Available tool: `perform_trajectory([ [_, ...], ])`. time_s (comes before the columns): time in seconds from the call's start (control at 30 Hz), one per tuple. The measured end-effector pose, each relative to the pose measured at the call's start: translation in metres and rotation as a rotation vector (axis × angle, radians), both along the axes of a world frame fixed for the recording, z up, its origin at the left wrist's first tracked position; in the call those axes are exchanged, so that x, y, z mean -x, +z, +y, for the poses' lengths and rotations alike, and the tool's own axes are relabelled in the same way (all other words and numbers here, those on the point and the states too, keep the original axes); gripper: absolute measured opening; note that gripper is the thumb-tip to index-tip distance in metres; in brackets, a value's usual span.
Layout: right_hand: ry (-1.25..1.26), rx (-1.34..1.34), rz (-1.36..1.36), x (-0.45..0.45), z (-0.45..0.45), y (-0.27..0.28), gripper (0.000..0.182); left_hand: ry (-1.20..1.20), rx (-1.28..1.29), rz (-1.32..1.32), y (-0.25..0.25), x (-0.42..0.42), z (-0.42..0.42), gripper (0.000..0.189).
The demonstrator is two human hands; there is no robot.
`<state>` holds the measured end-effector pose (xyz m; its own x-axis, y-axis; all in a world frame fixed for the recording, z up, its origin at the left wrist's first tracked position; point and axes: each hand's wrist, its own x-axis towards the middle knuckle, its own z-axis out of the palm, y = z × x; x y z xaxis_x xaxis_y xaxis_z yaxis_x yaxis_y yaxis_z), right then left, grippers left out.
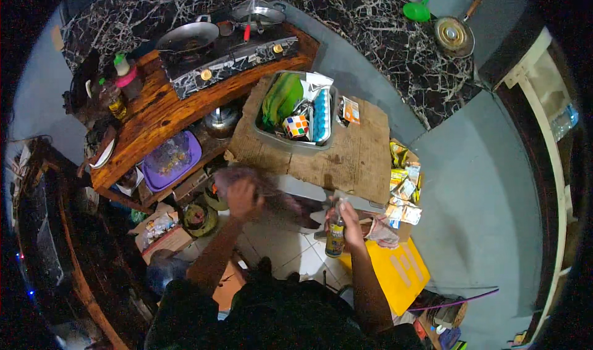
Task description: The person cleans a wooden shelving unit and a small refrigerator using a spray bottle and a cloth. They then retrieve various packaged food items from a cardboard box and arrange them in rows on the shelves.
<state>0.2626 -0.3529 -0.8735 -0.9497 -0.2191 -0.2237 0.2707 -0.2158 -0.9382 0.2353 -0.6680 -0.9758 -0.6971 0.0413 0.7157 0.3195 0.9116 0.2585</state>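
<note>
My right hand [351,220] is wrapped round a small bottle [335,241] with a yellow label, held in front of the cardboard-covered surface. My left hand [243,198] grips a purplish cloth [238,176], and both are blurred. The cloth trails to the right past the near edge of the flattened cardboard [356,160]. On this cardboard stands a grey plastic tub [296,145] with green bananas [283,99], a colour-patterned cube [296,126] and a blue-and-white item [320,116] inside. An orange-and-white packet [350,110] lies beside the tub.
A wooden counter [153,132] at left carries a gas stove [231,65], pans and bottles. Below it sit a purple basin [194,146] and a kettle [221,122]. Sachets [405,188] hang at the cardboard's right. A yellow panel [403,276] and floor boxes [169,241] flank me.
</note>
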Motion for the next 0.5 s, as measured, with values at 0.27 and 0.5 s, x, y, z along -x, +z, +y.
perform_trajectory([
  [0.27, 0.122, -0.091, 0.106, 0.014, -0.007, -0.036, 0.026, -0.462, 0.018, 0.038, 0.017, 0.013, 0.086, 0.030],
  [0.5, 0.008, -0.049, -0.007, -0.004, 0.010, -0.024, 0.032, -0.253, 0.123, -0.208, -0.007, 0.014, -0.007, 0.042],
])
